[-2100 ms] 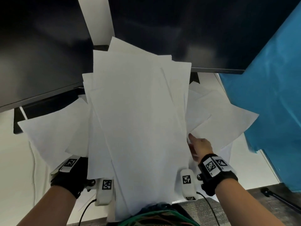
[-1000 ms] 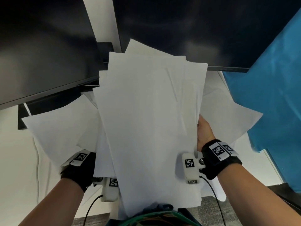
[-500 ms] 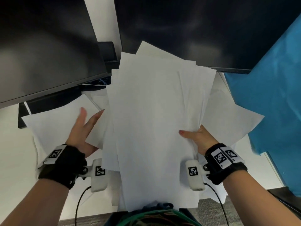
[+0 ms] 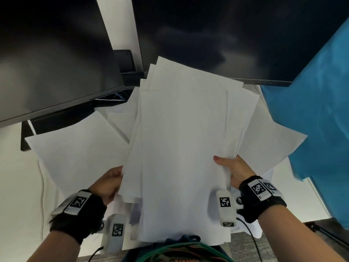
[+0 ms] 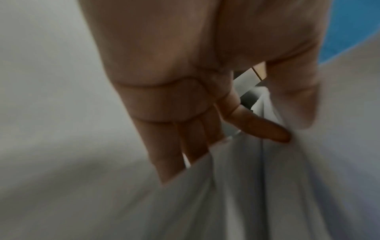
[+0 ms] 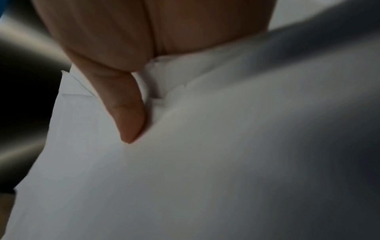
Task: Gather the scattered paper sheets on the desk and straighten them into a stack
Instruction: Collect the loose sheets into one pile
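While both forearms are reaching forward from the bottom of the head view, we are clamping our right hand (image 4: 233, 168) on the right edge of the paper bundle (image 4: 181, 148), thumb lying flat on the top sheet, other fingers hidden beneath. Our left hand (image 4: 108, 183) is gripping the bundle's left edge, knuckles up, fingertips tucked behind the sheets. The left wrist view is showing what the head view is hiding: the left fingers (image 5: 174, 146) are sliding under the sheets while the thumb is pressing on top, pinching them. The right wrist view is showing only the thumb against white paper, slightly blurred. The bundle is sitting between the two grips, raised and fanned unevenly, in front of the dark monitors (image 4: 56, 53). Loose sheets (image 4: 75, 148) are lying on the desk (image 4: 15, 176) beneath, left and right, beside blue fabric (image 4: 311, 120).
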